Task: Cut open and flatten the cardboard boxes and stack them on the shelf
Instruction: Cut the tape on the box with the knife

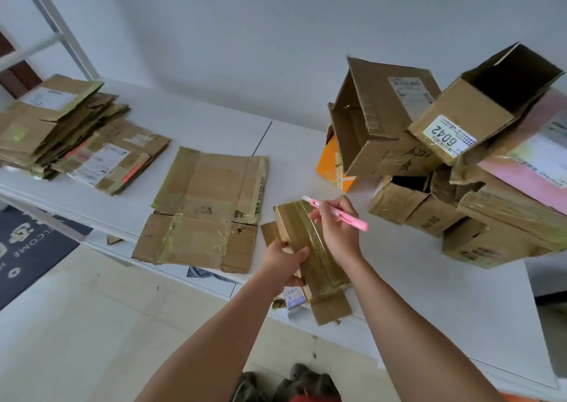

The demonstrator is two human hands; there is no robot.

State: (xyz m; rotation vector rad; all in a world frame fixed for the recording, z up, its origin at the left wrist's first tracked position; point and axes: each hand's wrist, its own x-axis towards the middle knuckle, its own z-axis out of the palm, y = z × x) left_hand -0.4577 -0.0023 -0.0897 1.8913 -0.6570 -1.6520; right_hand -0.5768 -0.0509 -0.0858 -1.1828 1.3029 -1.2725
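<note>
A stack of flattened boxes (61, 131) lies done at the bench's (214, 125) far left, one flat sheet (208, 205) beside it, while the left hand (283, 259) grips a taped box (310, 248) at the bench's near edge, the right hand's (337, 226) fingers pinch a pink cutter (340, 213) over it, and a heap of uncut boxes (445, 156) waits on the right.

A long white worktop (214, 128) runs from left to right, with a thin seam crossing it near the middle. At its far left lies a stack of flattened brown cardboard boxes (64, 128). Near the front edge, left of centre, a single flattened brown cardboard sheet with tape strips (205, 205) lies flat, well apart from the stack. On the right stands a heap of unflattened brown cardboard boxes (460, 168), some open, with an orange box (333, 165) at its left foot.
</note>
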